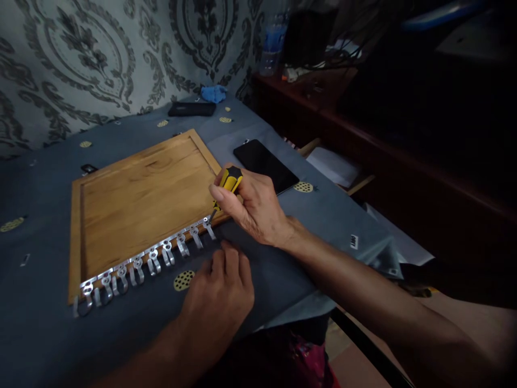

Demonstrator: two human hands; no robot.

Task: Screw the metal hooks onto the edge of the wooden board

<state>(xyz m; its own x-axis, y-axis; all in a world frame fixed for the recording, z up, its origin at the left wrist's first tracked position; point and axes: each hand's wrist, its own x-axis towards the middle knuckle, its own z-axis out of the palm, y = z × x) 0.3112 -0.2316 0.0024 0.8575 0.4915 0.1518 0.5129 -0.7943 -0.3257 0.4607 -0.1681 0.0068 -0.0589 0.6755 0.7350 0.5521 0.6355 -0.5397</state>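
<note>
My right hand (254,207) is closed round a screwdriver (226,186) with a yellow and black handle, its tip down at the right end of a metal hook rail (149,257). The rail, with several silver hooks, runs along the near edge of a wooden board (137,199) lying on the blue cloth. My left hand (220,293) rests on the cloth just in front of the rail's right end, fingers curled down; whether it holds anything is hidden.
A black phone (264,164) lies right of the board. Another dark flat device (191,109) and a blue rag (214,92) sit at the far edge by the patterned wall. A dark wooden shelf (363,134) with a bottle (272,46) stands to the right.
</note>
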